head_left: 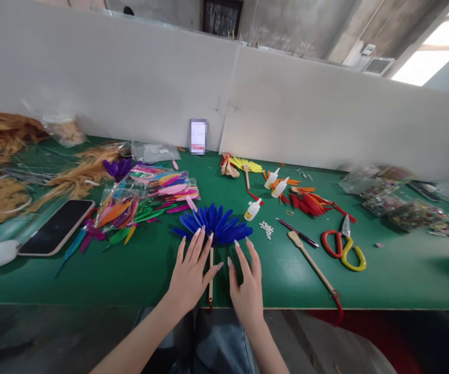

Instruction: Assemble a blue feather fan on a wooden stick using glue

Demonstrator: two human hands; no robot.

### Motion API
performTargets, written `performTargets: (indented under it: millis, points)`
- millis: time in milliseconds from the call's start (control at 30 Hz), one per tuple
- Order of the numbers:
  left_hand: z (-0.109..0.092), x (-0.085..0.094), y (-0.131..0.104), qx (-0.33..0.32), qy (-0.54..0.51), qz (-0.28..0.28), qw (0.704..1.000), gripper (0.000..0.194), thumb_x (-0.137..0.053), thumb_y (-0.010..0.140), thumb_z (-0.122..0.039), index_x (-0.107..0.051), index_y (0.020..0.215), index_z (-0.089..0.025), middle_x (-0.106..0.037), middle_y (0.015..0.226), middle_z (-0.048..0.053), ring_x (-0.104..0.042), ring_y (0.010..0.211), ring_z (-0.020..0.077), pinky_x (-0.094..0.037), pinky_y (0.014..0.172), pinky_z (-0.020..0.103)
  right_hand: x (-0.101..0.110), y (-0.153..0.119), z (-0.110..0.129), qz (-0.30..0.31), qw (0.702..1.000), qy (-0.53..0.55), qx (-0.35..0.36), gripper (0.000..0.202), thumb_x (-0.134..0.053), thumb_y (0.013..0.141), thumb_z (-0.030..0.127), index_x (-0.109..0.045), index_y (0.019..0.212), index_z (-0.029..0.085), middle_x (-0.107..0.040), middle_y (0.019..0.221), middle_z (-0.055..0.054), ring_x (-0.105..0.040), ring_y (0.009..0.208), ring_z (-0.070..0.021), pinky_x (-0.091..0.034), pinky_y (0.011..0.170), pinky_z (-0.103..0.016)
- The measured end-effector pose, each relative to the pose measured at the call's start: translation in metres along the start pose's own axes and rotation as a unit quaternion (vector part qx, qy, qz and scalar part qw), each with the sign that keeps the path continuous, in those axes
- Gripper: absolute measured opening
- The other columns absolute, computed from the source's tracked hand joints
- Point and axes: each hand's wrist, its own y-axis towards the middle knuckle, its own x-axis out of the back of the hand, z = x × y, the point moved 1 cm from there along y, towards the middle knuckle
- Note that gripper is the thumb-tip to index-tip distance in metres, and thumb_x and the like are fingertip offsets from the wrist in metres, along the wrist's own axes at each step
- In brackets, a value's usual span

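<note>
A fan of blue feathers (219, 222) lies on the green table, its thin wooden handle (211, 278) pointing toward me and ending in a red cord. My left hand (193, 267) rests flat with fingers spread, its fingertips over the lower left feathers and its thumb across the handle. On the other side, my right hand (247, 278) is open, fingers apart, with its fingertips at the lower right feathers. A small glue bottle (252, 209) stands just beyond the feathers. Beside it lies a little pile of white beads (266, 229).
Scissors (345, 244), a pen (298, 232) and a wooden stick with a red cord (313, 262) lie to the right. Bagged coloured feathers (166, 182) and a phone (57, 228) are on the left. Another phone (198, 136) leans against the white partition (131, 78).
</note>
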Motion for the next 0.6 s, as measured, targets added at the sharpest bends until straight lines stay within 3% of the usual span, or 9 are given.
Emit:
performTargets:
  millis: [200,333,433,500,600]
  points:
    - [0.001,0.006,0.001,0.036,-0.030,0.004,0.999,0.063,-0.037,0.095,-0.045,-0.023,0.147,-0.014,-0.027,0.152,0.015,-0.025,0.140,0.0279,-0.016,0.114,0.048,-0.002,-0.002,-0.002,-0.004,1.000,0.005,-0.009,0.042,-0.047,0.093,0.026,-0.044,0.135,0.025,-0.037,0.144,-0.012,-0.035,0.134,-0.0282,-0.043,0.101,-0.052]
    - [0.004,0.011,0.002,0.093,-0.136,0.022,0.986,0.055,-0.030,0.098,-0.040,-0.020,0.148,-0.020,-0.018,0.155,0.011,-0.015,0.143,0.0277,-0.014,0.113,0.053,-0.002,-0.002,-0.002,-0.005,1.000,0.008,-0.013,0.041,-0.046,0.093,0.025,-0.044,0.134,0.024,-0.038,0.143,-0.013,-0.036,0.134,-0.0277,-0.043,0.101,-0.051]
    - [0.008,0.023,0.005,0.162,-0.325,0.028,0.931,0.050,-0.023,0.099,-0.041,-0.026,0.147,-0.026,-0.015,0.156,0.005,-0.008,0.144,0.0258,-0.016,0.114,0.053,-0.001,-0.002,-0.002,-0.006,1.000,0.013,-0.014,0.041,-0.047,0.093,0.025,-0.045,0.134,0.024,-0.038,0.143,-0.013,-0.037,0.133,-0.0274,-0.043,0.102,-0.051]
    - [0.011,0.034,0.010,0.191,-0.451,0.040,0.871,0.051,-0.013,0.099,-0.041,-0.028,0.146,-0.028,-0.023,0.154,0.002,-0.016,0.143,0.0227,-0.026,0.113,0.047,-0.002,-0.002,-0.002,-0.008,1.000,0.017,-0.017,0.040,-0.047,0.093,0.025,-0.045,0.133,0.024,-0.039,0.142,-0.012,-0.038,0.132,-0.0271,-0.043,0.102,-0.051]
    - [0.012,0.054,0.019,0.185,-0.548,0.070,0.813,0.063,0.009,0.097,-0.035,-0.027,0.147,-0.024,-0.034,0.149,0.003,-0.032,0.137,0.0178,-0.040,0.107,0.037,-0.002,-0.003,-0.002,-0.013,0.999,0.021,-0.023,0.039,-0.047,0.093,0.026,-0.047,0.132,0.024,-0.041,0.140,-0.012,-0.040,0.131,-0.0265,-0.043,0.102,-0.050]
